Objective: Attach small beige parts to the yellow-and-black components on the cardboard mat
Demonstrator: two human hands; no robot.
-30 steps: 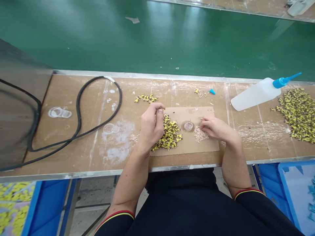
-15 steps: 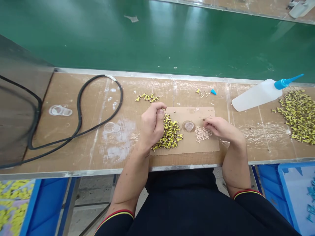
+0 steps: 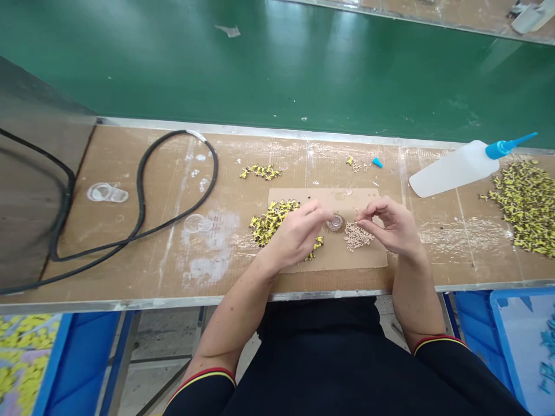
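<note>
My left hand (image 3: pixel 303 231) reaches over the pile of small yellow and dark pieces (image 3: pixel 271 222), its fingers pinched at the small clear round dish (image 3: pixel 334 222). Whatever lies between those fingertips is hidden. On the dish's other side, my right hand (image 3: pixel 388 224) is closed in a pinch above the small pale pieces (image 3: pixel 358 237); what it holds is too small to name. Dish, pale pieces and part of the yellow pile rest on a flat cardboard sheet (image 3: pixel 329 263).
A white bottle with a blue nozzle (image 3: pixel 455 169) lies at the right, beside a large yellow pile (image 3: pixel 526 205). A black cable (image 3: pixel 139 196) loops at the left. Clear lids (image 3: pixel 107 193) and a blue cap (image 3: pixel 377 163) lie on the table.
My left hand has moved right, from the yellow pile's far edge to the dish, and turned palm down. My right hand has shifted slightly, its fingers more arched.
</note>
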